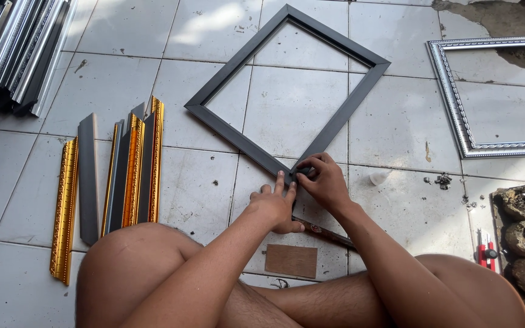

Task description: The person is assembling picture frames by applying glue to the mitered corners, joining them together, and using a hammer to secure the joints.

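Head view showed us the dark frame (287, 91) flat on the floor (396, 121), near corner toward us, where our left hand (273, 206) pressed it steady and our right hand (323, 181) pinched something small against it, gold mouldings (132, 170) lying left.

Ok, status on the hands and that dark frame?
Left hand pressing dark frame corner. Right hand fingers pinching same corner. Tool handle underneath.

You have one view only, from the camera on your head, looking steeply down past your knees at the tiled floor (396, 121). It sits close, at arm's reach of the floor.
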